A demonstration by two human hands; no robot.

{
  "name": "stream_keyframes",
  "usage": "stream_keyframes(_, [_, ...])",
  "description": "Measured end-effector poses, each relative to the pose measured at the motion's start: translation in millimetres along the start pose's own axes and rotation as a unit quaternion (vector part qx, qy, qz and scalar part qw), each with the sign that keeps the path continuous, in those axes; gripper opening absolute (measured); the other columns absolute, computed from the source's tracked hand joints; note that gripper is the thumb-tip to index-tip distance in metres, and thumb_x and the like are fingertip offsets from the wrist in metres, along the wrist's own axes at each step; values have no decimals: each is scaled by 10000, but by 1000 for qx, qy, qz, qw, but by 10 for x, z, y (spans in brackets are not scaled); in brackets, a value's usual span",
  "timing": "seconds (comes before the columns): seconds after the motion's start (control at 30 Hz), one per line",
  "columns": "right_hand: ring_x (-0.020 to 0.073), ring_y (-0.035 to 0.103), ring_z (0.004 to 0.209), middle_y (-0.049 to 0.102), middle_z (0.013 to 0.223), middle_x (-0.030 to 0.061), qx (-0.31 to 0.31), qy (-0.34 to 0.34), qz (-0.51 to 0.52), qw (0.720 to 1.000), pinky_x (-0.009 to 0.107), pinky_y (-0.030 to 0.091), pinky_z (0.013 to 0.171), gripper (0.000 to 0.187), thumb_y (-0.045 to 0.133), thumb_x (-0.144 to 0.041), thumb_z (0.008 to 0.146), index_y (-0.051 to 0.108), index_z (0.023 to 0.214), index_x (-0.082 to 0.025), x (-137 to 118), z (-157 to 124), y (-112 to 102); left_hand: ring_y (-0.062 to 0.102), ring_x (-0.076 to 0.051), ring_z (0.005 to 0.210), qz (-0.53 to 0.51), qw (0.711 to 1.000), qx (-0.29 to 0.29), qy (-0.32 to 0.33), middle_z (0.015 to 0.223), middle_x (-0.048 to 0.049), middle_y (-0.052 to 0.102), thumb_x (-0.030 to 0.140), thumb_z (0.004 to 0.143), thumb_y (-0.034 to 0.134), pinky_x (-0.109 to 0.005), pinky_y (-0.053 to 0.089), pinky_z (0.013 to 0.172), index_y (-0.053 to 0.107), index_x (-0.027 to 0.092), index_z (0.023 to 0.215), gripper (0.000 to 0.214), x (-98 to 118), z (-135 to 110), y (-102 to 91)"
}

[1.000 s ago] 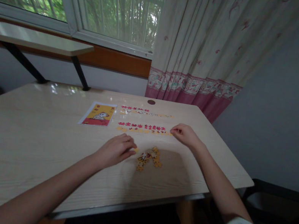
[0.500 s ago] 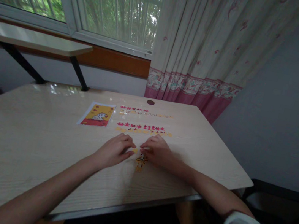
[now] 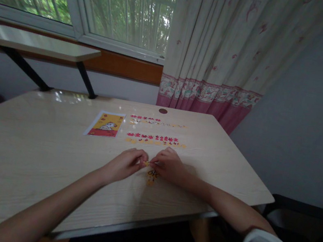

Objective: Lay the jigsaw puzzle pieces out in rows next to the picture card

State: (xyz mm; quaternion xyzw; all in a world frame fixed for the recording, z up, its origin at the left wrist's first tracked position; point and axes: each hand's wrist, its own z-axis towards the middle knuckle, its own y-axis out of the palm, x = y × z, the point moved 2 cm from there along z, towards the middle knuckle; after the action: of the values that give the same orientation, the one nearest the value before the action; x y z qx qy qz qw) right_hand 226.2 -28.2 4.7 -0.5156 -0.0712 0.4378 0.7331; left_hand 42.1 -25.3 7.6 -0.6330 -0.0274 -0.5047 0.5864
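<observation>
Nearly closed fingers [image 3: 142,155] of the left hand [image 3: 125,163] and right hand [image 3: 169,165] pinch a yellow puzzle piece [image 3: 146,163].

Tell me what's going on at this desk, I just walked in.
A person is handling small jigsaw-like pieces at a table. The left hand pinches a small yellow piece, and the right hand meets it there; whether it grips too is hard to tell. A loose cluster of pieces lies partly hidden by the right hand. Farther back, rows of red and yellow pieces lie beside a printed picture.
</observation>
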Motion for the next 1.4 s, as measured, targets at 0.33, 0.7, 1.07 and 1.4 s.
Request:
stream_keyframes(0.33, [148, 519, 735, 656, 739, -2, 35, -51, -29, 998, 292, 338, 710, 110, 569, -305, 812, 652, 788, -236, -35, -31, -61, 467, -98, 604, -186, 981, 3, -50, 668, 21, 526, 318, 795, 547, -214, 367, 555, 558, 147, 836, 176, -64, 18, 56])
stream_keyframes(0.7, [161, 512, 759, 648, 761, 30, 136, -46, -118, 983, 319, 343, 746, 167, 542, -339, 833, 673, 803, -240, 298, 26, -395, 474, -89, 583, -173, 984, 30, -38, 671, 19, 528, 302, 818, 521, -208, 378, 537, 529, 144, 1004, 244, -86, 11, 24])
stream_keyframes(1.07, [183, 528, 778, 624, 768, 60, 227, 54, -136, 963, 341, 392, 764, 221, 540, -374, 828, 686, 802, -210, 944, -62, -852, 525, -175, 807, 157, 981, -27, 111, 819, -45, 599, 168, 861, 411, -310, 420, 736, 580, 184, 876, 170, 16, -47, -58])
stream_keyframes(1.4, [189, 535, 785, 637, 778, 62, 228, 61, -121, 964, 355, 396, 773, 198, 552, -358, 823, 687, 805, -215, 940, -51, -820, 519, -170, 768, 190, 972, -30, 132, 790, -42, 589, 170, 869, 385, -296, 425, 691, 569, 187, 860, 186, 64, -52, -76])
